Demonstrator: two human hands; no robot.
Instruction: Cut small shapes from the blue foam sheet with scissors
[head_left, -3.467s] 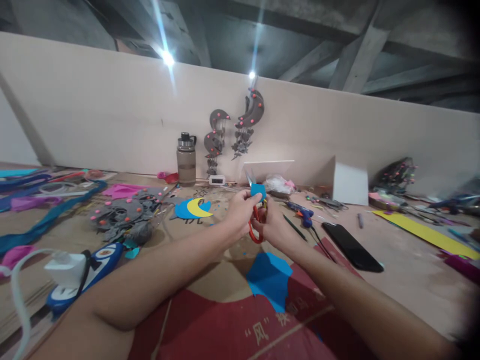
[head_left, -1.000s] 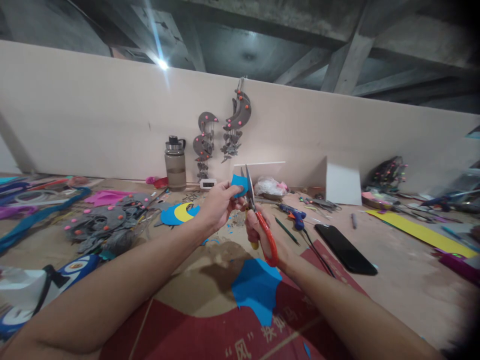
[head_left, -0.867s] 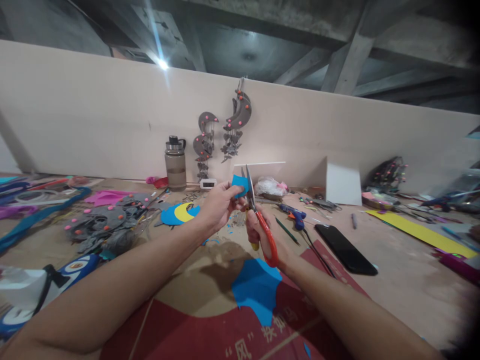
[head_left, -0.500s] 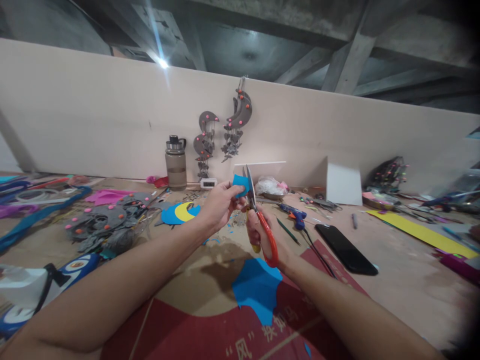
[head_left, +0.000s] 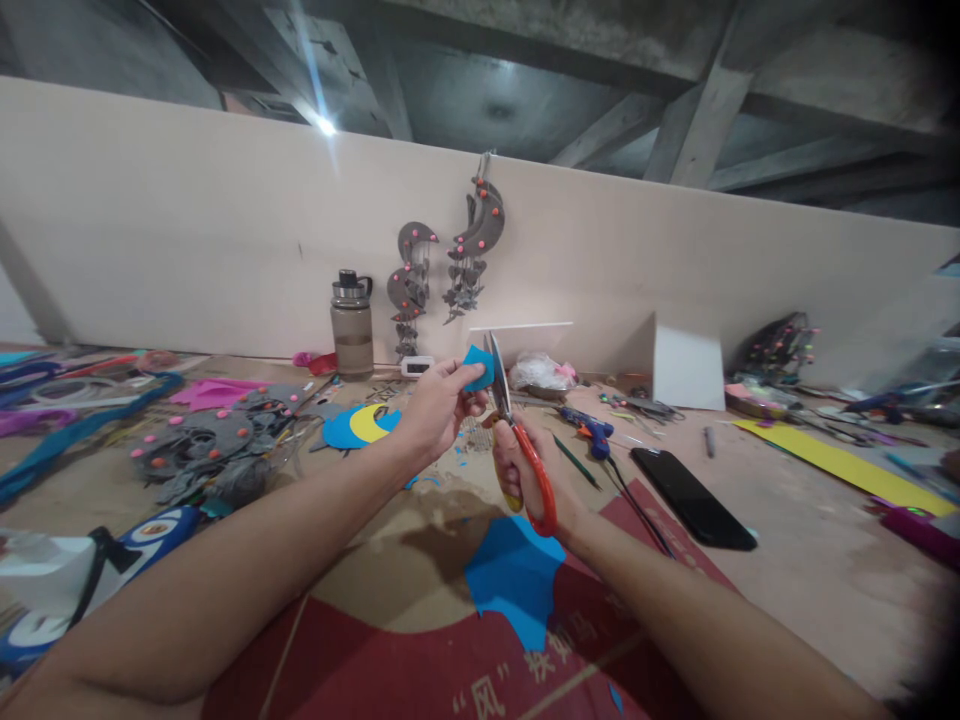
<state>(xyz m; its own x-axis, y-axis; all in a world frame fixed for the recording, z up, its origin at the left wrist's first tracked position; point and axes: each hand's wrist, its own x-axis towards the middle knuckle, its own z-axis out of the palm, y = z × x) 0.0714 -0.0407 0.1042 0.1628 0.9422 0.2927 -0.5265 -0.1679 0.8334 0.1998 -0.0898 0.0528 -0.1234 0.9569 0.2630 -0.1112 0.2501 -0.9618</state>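
Observation:
My left hand pinches a small blue piece between thumb and fingers, above the middle of the table. My right hand is wrapped round scissors with orange-red handles. Their blades point up and stand slightly apart, with the right edge of the blue piece at them. Below the hands, a larger blue sheet with a curved, pointed outline lies on red and brown cardboard. A blue shape with a yellow crescent lies beyond my left forearm.
A bottle stands by the back wall, left of hanging grey crescents. Grey felt pieces are heaped at left. A blue glue gun, a green pencil and a black phone lie right of my hands.
The small blue piece has turned in my left fingers and now shows a pointed top. The scissor blades have tilted slightly to the left.

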